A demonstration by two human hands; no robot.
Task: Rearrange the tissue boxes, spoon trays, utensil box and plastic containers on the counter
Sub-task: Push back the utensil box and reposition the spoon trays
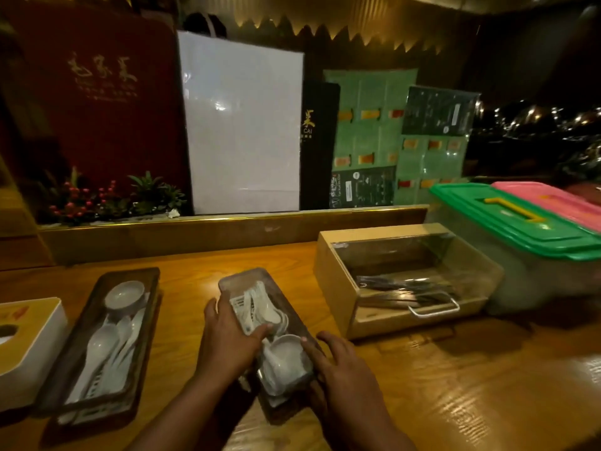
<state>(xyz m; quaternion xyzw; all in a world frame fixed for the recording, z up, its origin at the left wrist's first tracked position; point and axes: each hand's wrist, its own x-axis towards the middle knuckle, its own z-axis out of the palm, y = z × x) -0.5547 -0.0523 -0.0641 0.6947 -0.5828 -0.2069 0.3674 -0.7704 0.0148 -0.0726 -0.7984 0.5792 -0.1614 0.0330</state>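
Observation:
A dark spoon tray [247, 281] with white spoons and a small bowl lies at the counter's middle. My left hand [227, 340] grips its left edge, and my right hand [338, 366] presses against its right edge. A second spoon tray [100, 346] lies to the left, apart from both hands. A white tissue box [29, 346] stands at the far left. The wooden utensil box [335, 281] with a clear lid sits to the right. Behind it stand a green-lidded plastic container [520, 229] and a pink-lidded one [553, 200].
The wooden counter [455, 385] ends at a raised ledge [195, 236] at the back. Behind the ledge stand a plant with red berries [107, 200], a white bag [244, 125], and menus [374, 125].

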